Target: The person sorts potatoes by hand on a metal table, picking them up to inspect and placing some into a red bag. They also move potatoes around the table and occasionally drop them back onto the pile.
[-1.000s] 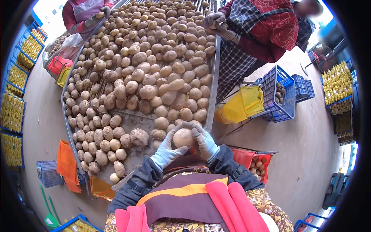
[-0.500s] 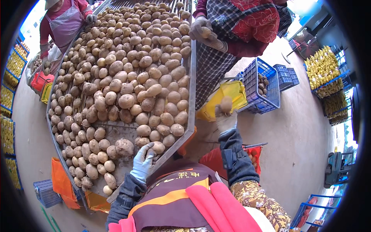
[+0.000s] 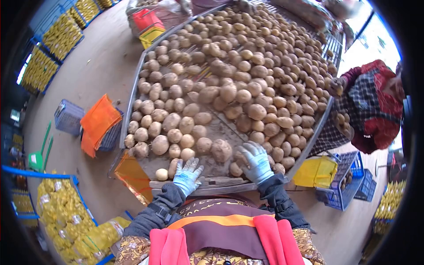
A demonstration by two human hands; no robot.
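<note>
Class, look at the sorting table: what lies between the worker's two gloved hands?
In the head view, a large dirt-caked potato sits between the left hand and right hand, with bare, soil-dusted table surface just below it.

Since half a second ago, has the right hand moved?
Yes. The right hand has come back from beyond the sorting table's right rim, where it held a potato aloft, onto the potatoes at the near end.
</note>
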